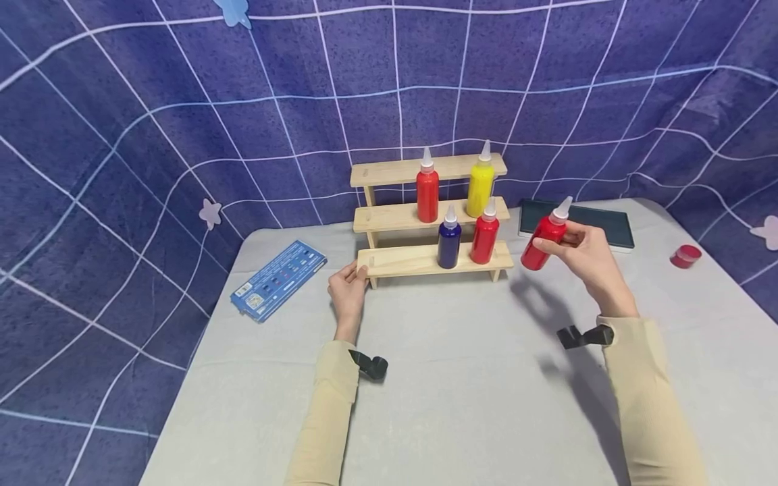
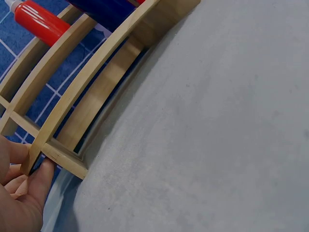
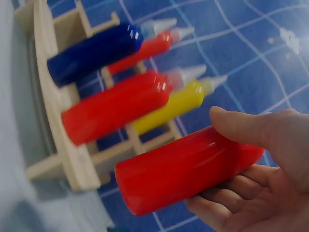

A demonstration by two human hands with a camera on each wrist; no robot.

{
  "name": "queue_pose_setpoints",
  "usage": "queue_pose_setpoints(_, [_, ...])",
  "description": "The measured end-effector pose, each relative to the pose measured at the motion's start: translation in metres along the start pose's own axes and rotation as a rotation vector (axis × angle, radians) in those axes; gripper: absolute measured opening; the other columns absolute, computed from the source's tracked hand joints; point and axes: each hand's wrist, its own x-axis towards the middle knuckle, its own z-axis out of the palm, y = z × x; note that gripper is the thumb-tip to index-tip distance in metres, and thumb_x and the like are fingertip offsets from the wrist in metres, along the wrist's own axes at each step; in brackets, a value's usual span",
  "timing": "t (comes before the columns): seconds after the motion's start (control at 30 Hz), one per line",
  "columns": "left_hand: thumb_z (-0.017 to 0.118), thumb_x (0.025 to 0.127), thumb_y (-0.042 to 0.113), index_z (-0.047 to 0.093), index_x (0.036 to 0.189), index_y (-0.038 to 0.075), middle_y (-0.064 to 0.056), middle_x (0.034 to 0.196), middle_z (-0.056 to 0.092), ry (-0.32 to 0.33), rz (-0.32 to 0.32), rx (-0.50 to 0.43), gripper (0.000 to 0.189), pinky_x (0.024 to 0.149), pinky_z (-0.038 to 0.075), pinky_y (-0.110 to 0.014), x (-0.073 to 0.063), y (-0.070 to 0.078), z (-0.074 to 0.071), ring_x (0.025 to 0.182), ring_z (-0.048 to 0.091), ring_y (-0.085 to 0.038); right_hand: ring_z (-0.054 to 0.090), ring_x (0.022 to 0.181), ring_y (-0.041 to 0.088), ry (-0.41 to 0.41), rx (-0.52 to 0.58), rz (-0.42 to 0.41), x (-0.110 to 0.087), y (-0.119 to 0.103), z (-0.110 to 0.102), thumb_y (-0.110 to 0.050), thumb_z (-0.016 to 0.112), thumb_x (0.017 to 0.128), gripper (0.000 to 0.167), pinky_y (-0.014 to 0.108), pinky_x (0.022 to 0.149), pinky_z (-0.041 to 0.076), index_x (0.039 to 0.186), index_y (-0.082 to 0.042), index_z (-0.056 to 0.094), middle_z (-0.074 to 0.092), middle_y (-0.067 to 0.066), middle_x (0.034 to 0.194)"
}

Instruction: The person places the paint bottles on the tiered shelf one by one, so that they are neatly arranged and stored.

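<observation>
A three-step wooden rack (image 1: 401, 260) stands at the back of the table. My left hand (image 1: 348, 291) grips the left end of its lowest step, thumb and fingers around the board in the left wrist view. My right hand (image 1: 592, 260) holds a red squeeze bottle (image 1: 543, 244) with a clear pointed nozzle, tilted, in the air just right of the rack. On the lowest step are a dark blue bottle (image 1: 449, 244) and another red bottle (image 1: 485, 239). The middle step bears a red bottle (image 1: 427, 196) and a yellow bottle (image 1: 481, 189).
A blue printed box (image 1: 278, 280) lies left of the rack. Behind my right hand lies a dark green tray-like object (image 1: 602, 226). A small red-lidded container (image 1: 685, 256) sits at the far right. A blue gridded cloth (image 1: 292, 135) hangs behind the table.
</observation>
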Motion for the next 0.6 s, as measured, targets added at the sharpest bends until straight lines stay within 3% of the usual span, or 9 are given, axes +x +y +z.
queue_pose_setpoints(0.17, [0.067, 0.091, 0.009, 0.067, 0.119, -0.003, -0.023, 0.107, 0.07, -0.005, -0.01, 0.001, 0.031, 0.076, 0.062, -0.023, 0.0, 0.0, -0.001, 0.097, 0.071, -0.029, 0.064, 0.078, -0.005, -0.055, -0.004, -0.028, -0.007, -0.014, 0.009, -0.017, 0.073, 0.088, 0.049, 0.011, 0.074, 0.048, 0.128, 0.007, 0.056, 0.066, -0.025, 0.082])
queue_pose_setpoints(0.6, [0.068, 0.091, 0.01, 0.067, 0.119, -0.003, -0.023, 0.107, 0.07, 0.003, -0.012, 0.008, 0.031, 0.075, 0.062, -0.023, 0.002, -0.003, -0.001, 0.097, 0.071, -0.028, 0.066, 0.081, -0.003, -0.177, -0.022, -0.046, -0.016, -0.043, 0.036, -0.02, 0.073, 0.089, 0.049, 0.009, 0.077, 0.052, 0.127, 0.006, 0.058, 0.069, -0.019, 0.088])
